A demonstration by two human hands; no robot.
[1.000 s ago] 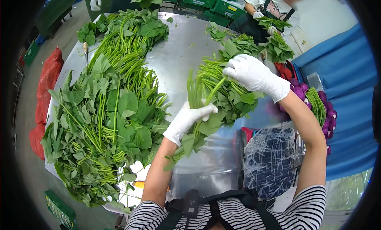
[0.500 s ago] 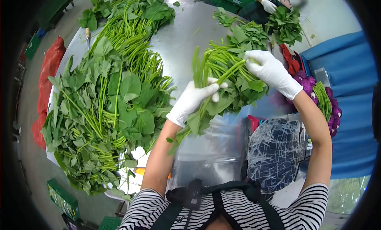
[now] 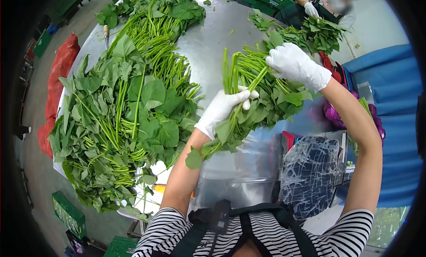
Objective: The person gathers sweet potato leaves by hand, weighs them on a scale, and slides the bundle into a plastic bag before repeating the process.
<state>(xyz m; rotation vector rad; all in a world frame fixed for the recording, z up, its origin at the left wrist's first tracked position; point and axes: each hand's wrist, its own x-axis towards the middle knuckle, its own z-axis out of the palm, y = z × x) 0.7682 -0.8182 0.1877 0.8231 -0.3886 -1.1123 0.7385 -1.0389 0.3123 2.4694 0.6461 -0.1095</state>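
In a white glove, my left hand (image 3: 227, 107) is closed round several leafy green stems (image 3: 230, 75), whose cut ends stick up above the fingers. Their leaves (image 3: 228, 135) hang below and over my forearm. My right hand (image 3: 290, 65), also gloved, pinches the ends of other stems (image 3: 258, 77) that slant down toward the left hand. Behind and between both hands lies a bunch of the same greens (image 3: 279, 97) on the metal table (image 3: 206, 48). A large heap of leafy greens (image 3: 133, 106) covers the table's left side.
A co-worker's gloved hand (image 3: 311, 10) touches another bunch (image 3: 323, 33) at the far right. A wooden-handled tool (image 3: 106, 31) lies at the table's left edge. Red sacks (image 3: 62, 79) stand on the left; purple vegetables (image 3: 333, 115) sit to the right, near a plastic-wrapped dark panel (image 3: 308, 172).
My right hand has drawn slightly up and left with its stem ends. The left hand keeps its grip. The view has shifted a little, and the co-worker has moved farther into sight.
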